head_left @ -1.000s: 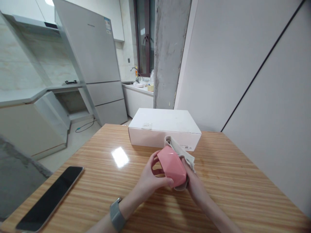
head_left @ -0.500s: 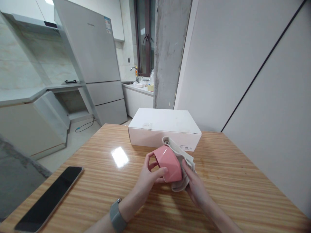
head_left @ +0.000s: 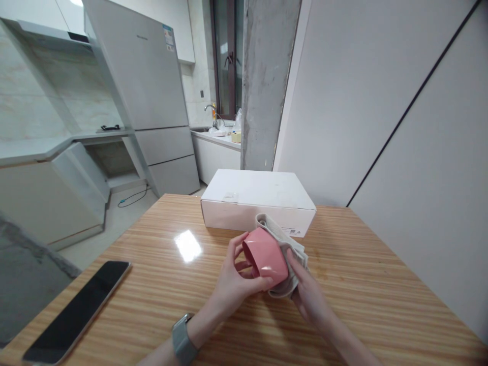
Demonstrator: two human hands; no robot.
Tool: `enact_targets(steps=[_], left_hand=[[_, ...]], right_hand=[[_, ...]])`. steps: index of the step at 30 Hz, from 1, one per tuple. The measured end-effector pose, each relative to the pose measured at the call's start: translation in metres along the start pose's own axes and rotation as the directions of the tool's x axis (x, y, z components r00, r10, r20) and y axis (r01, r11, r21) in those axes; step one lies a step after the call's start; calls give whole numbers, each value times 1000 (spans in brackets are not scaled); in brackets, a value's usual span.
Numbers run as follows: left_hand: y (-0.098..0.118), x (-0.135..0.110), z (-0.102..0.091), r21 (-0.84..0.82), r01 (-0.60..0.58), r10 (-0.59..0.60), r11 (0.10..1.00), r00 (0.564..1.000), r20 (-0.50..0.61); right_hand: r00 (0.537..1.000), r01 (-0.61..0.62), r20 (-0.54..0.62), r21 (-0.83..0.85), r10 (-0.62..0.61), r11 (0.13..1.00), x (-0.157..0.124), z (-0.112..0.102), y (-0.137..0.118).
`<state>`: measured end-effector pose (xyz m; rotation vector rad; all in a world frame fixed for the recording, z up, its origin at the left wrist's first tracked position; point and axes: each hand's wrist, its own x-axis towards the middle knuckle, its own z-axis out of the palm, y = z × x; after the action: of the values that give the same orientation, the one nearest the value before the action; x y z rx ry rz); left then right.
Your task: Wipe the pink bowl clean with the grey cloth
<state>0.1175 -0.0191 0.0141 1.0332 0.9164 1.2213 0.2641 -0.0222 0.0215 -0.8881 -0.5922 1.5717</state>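
Observation:
A glossy pink faceted bowl or cup [head_left: 268, 255] is held tilted above the table, its open mouth turned to the left. My left hand [head_left: 237, 278] grips it by the rim, thumb on the near side and fingers around the far side. Against its base lies a folded light grey cloth [head_left: 290, 277]. My right hand [head_left: 307, 291] is closed on this cloth and presses it to the pink vessel; some of its fingers are hidden behind the cloth.
A closed white box [head_left: 256, 190] stands just beyond my hands on the wooden table [head_left: 366, 274]. A dark phone [head_left: 78, 311] lies at the left. A white wall [head_left: 389, 101] rises along the right.
The pink vessel has turned slightly in my left hand, and its facets catch the light differently. My left thumb has slid a little to the right. The cloth stays against the base.

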Motion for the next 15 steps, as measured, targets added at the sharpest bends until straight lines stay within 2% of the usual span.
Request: enact_targets(steps=[4,6,9,13,15], left_hand=[[-1,4,-5,-125,177,-178,976,984,9],[-3,5,-5,-162,208,-207,965,978,22],[-3,3,-3,-112,133,-130,985,991,35],[3,-4,2,53,-63,63,997,998,8],[6,-5,3,101,-68,68,993,998,4]], right_hand=[[1000,12,1,-21,-12,1000,0,-2,3],[1000,6,-6,-29,-6,1000,1,-4,4],[998,46,-36,-33,-47,998,4,-6,5],[998,56,-19,-21,-56,998,3,-2,2],[999,35,-18,-20,-35,999,1,0,0]])
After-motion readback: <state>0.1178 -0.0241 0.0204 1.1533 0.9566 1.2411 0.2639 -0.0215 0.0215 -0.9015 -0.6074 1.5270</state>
